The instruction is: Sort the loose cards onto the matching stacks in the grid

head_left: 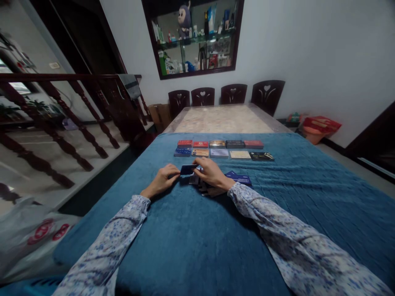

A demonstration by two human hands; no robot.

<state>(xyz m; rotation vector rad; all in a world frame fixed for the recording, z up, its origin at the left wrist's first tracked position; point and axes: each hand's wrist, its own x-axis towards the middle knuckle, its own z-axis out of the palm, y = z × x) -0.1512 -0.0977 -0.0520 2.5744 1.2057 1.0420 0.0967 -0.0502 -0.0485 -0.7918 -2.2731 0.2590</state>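
Observation:
A dark blue card is pinched between my left hand and my right hand, just above the blue cloth. Each hand grips one end of it. Under my right hand lies a loose pile of cards, partly hidden by the wrist. Farther out, two neat rows of cards lie face up on the cloth, in red, blue, grey, cream and black.
Beyond the cloth the bare marble tabletop runs to several dark chairs. A wooden railing stands at the left and a white bag at the lower left. A glass wall cabinet hangs behind.

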